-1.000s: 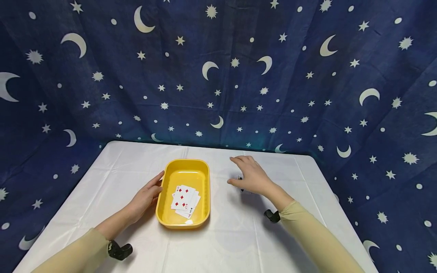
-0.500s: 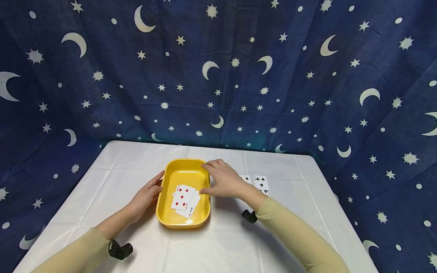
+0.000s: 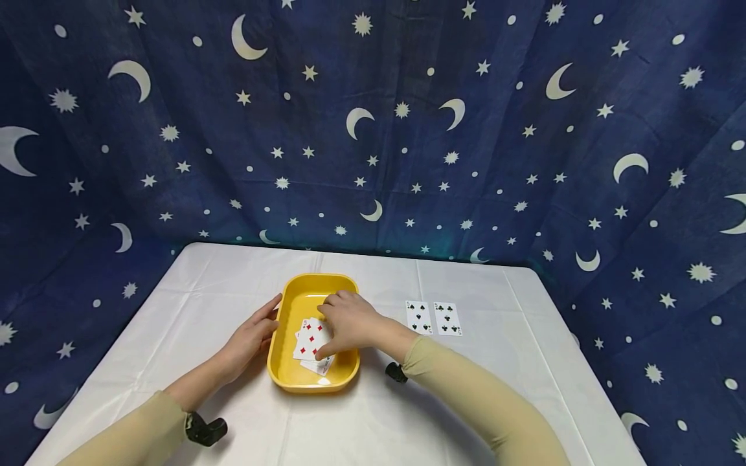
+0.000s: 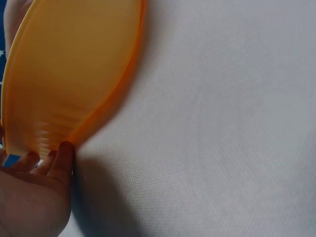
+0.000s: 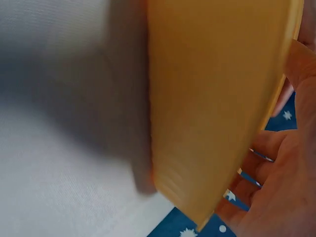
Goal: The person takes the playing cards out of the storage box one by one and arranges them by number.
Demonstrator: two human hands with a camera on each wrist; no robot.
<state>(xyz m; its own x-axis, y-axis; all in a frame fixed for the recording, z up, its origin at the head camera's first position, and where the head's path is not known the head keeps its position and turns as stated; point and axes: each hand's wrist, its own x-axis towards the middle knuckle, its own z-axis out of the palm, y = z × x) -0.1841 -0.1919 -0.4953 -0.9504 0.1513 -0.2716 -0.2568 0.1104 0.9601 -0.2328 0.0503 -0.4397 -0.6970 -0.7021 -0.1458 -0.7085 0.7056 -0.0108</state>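
Note:
A yellow tray (image 3: 284,382) stands on the table in the head view. Inside it a five of diamonds (image 3: 305,348) lies on top of a small pile of playing cards, partly hidden. My right hand (image 3: 351,321) reaches over the tray's right rim and hovers above the pile, thumb and fingers spread apart. My left hand (image 3: 247,343) rests on the tray's outer left wall, its fingertips touching the wall in the left wrist view. Right of the tray, a five of spades (image 3: 418,317) and a five of clubs (image 3: 447,318) lie face up side by side.
A white cloth (image 3: 326,427) covers the table. Behind and beside it hangs a dark blue curtain (image 3: 326,194) with moons and stars. A black wrist device (image 3: 205,430) sits on the left wrist, another (image 3: 396,372) on the right.
My right hand has moved left, from over the two cards on the table, across the tray's rim to above the pile. Both table cards now show fully. The left hand stays at the tray.

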